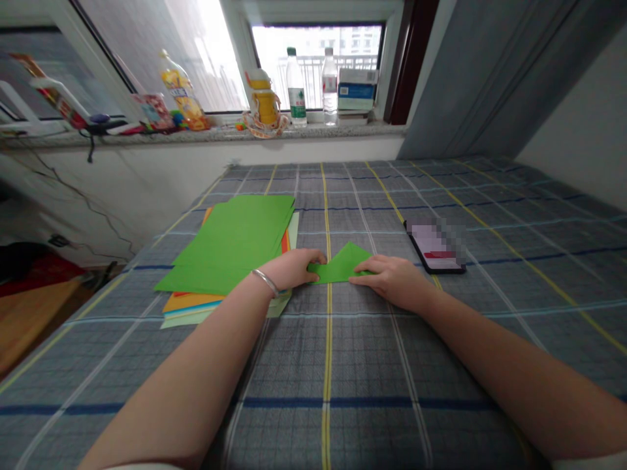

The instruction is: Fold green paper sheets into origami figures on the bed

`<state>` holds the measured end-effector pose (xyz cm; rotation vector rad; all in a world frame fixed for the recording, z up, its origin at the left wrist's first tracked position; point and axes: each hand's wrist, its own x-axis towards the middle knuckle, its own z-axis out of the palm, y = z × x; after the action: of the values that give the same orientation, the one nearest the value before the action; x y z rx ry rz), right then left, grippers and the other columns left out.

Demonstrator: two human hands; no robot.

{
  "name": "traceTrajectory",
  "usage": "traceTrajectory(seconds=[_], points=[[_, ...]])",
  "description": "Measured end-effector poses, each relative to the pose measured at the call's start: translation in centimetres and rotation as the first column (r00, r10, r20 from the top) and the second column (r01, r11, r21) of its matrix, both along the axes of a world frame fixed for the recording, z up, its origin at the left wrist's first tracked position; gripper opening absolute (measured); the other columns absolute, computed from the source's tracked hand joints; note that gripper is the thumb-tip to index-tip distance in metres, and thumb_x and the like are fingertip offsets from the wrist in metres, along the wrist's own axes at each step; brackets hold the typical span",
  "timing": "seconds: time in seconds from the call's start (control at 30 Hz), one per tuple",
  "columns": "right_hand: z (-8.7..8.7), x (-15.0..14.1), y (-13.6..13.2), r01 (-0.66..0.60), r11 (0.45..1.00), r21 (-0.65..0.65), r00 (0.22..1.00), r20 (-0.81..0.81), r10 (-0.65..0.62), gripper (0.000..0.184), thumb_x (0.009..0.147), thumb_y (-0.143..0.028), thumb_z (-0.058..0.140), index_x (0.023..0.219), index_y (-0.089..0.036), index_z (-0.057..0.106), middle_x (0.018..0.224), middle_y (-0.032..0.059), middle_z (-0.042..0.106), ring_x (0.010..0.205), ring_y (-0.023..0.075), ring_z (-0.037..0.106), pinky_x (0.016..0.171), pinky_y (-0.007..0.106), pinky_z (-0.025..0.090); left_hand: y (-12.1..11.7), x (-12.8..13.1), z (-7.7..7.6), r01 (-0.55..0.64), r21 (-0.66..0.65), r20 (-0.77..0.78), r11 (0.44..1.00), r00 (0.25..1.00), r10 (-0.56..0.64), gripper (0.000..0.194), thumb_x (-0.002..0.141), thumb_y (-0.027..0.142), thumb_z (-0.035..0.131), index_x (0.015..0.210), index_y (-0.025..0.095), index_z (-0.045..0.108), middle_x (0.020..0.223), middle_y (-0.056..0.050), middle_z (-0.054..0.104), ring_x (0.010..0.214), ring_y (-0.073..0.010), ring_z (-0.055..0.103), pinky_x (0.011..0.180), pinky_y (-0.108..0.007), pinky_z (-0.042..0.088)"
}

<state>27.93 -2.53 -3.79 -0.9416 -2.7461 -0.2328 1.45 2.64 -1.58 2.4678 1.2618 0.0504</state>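
A folded piece of green paper [347, 262] lies on the plaid cloth between my hands, with one pointed corner facing away from me. My left hand [294, 266] grips its left end, thumb and fingers closed around the edge. At the right side my right hand [392, 277] pinches the paper between thumb and fingers. A silver bangle [266, 282] circles my left wrist. Just left of that hand rests a stack of coloured sheets [235, 241], green on top, with orange, blue and pale green edges showing beneath.
A phone [435, 247] lies on the plaid cloth [362, 365], right of my right hand. Along the windowsill [220, 136] stand a yellow cup [265, 101], two clear bottles [296, 91], a drink bottle [181, 91] and boxes [356, 91]. Cables hang at the left wall.
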Motion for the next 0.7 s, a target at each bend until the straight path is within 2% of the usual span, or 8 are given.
traceTrajectory(seconds=[0.1,0.2,0.3,0.33,0.4,0.47,0.53,0.7], points=[[0.1,-0.1,-0.1,0.001,1.000,-0.001,1.000,-0.003,-0.001,0.029,0.093,-0.021,0.050,0.115,-0.031,0.067,0.116,0.0044,0.067,0.101,0.0200,0.061,0.081,0.032,0.048,0.0,-0.1,0.0,0.011,-0.006,-0.019,1.000,1.000,-0.011,0.038,0.076,0.018,0.062,0.114,0.019,0.058,0.110,-0.006,0.067,0.098,-0.0190,0.063,0.088,-0.030,0.047],[0.2,-0.2,-0.1,0.007,1.000,0.003,1.000,-0.014,-0.007,0.029,0.093,-0.021,0.050,0.114,-0.031,0.067,0.114,0.0042,0.068,0.101,0.0199,0.061,0.081,0.033,0.048,-0.5,0.0,0.1,0.045,0.048,-0.023,0.998,0.999,-0.044,0.043,0.076,0.015,0.059,0.118,0.019,0.055,0.113,-0.007,0.062,0.101,-0.0189,0.061,0.092,-0.030,0.046],[0.1,-0.2,-0.1,0.003,1.000,0.004,1.000,-0.025,-0.003,0.029,0.093,-0.021,0.050,0.114,-0.032,0.068,0.114,0.0042,0.068,0.101,0.0200,0.061,0.082,0.033,0.048,-1.6,0.7,0.6,0.044,0.168,-0.027,0.985,0.999,-0.040,0.057,0.073,0.009,0.057,0.128,0.019,0.048,0.116,-0.009,0.055,0.098,-0.0191,0.060,0.092,-0.032,0.047],[0.0,-0.2,0.0,0.001,1.000,0.004,1.000,-0.028,-0.001,0.029,0.093,-0.021,0.051,0.114,-0.032,0.068,0.114,0.0041,0.068,0.101,0.0199,0.061,0.082,0.033,0.048,-2.0,1.0,0.7,0.060,0.247,-0.024,0.967,0.998,-0.055,0.059,0.070,0.007,0.058,0.128,0.018,0.049,0.117,-0.010,0.053,0.103,-0.0215,0.058,0.094,-0.035,0.046],[-0.1,-0.1,0.0,-0.005,1.000,0.010,0.999,-0.031,0.005,0.029,0.092,-0.020,0.051,0.114,-0.032,0.067,0.114,0.0035,0.068,0.100,0.0195,0.061,0.082,0.033,0.048,-2.6,1.9,0.7,0.153,0.399,-0.018,0.904,0.987,-0.159,0.051,0.073,0.003,0.051,0.120,0.021,0.054,0.120,-0.010,0.052,0.111,-0.0240,0.052,0.099,-0.041,0.042],[-0.1,-0.2,0.1,-0.011,1.000,0.019,0.999,-0.031,0.012,0.028,0.091,-0.019,0.053,0.112,-0.030,0.068,0.114,0.0031,0.068,0.099,0.0193,0.061,0.083,0.033,0.048,-3.0,2.9,0.1,0.277,0.422,0.020,0.863,0.949,-0.314,0.040,0.077,0.005,0.050,0.113,0.022,0.057,0.120,-0.008,0.052,0.114,-0.0231,0.049,0.101,-0.041,0.042],[-0.2,-0.2,0.1,-0.007,1.000,0.019,0.999,-0.037,0.008,0.027,0.089,-0.017,0.056,0.110,-0.029,0.069,0.113,0.0030,0.068,0.099,0.0196,0.061,0.084,0.033,0.048,-3.0,3.7,-1.0,0.339,0.400,0.079,0.851,0.913,-0.401,0.029,0.082,0.007,0.049,0.107,0.018,0.058,0.116,-0.009,0.053,0.112,-0.0211,0.050,0.101,-0.038,0.043],[-0.1,0.1,0.2,0.074,0.996,-0.053,0.989,-0.128,-0.080,0.022,0.090,-0.022,0.055,0.103,-0.027,0.071,0.111,0.0020,0.070,0.102,0.0192,0.061,0.088,0.033,0.048,-2.4,4.5,-3.2,0.282,0.367,0.195,0.887,0.908,-0.370,0.023,0.088,0.010,0.044,0.107,0.016,0.056,0.108,-0.009,0.056,0.105,-0.0187,0.053,0.097,-0.035,0.046]])
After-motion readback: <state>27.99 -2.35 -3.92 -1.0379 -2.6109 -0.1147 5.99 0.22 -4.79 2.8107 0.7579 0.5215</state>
